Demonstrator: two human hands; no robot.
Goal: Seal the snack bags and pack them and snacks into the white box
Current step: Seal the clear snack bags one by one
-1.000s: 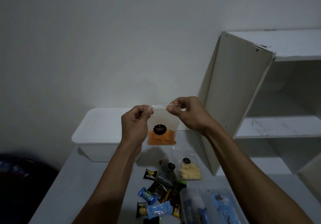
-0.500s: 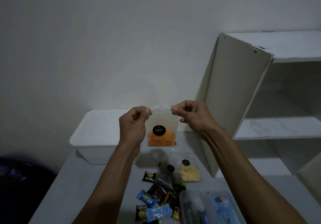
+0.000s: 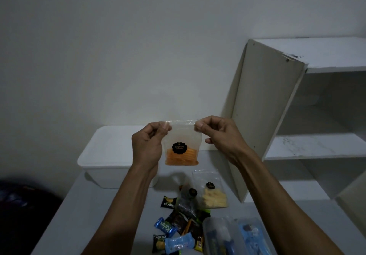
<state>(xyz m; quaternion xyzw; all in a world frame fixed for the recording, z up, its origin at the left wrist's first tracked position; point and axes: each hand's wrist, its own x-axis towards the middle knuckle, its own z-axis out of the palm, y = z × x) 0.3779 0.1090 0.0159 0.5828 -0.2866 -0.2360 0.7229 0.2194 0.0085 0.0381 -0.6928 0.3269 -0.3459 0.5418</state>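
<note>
**Dim room, bag held up over the desk**

Dim light falls on a bare wall and a pale desk [image 3: 83, 215]. Left hand [image 3: 147, 146] and right hand [image 3: 219, 134] each pinch a top corner of the bag [image 3: 182, 148], thumb against forefinger, holding it up in the air in front of the box [image 3: 111, 155]. Its film looks thin, light and slippery, so the stiffer zip strip along the top is the place to hold and press. Orange chips fill only the bottom and would likely crush if squeezed. Whether the strip is fully closed I cannot tell in this light.

On the desk below lie a yellow-snack bag [image 3: 213, 193], a dark bag [image 3: 188, 199] and wrapped sweets [image 3: 170, 233]. The box's lid looks on. A clear tub [image 3: 235, 237] near the front edge holds blue items. A shelf unit [image 3: 297, 116] stands at right.
</note>
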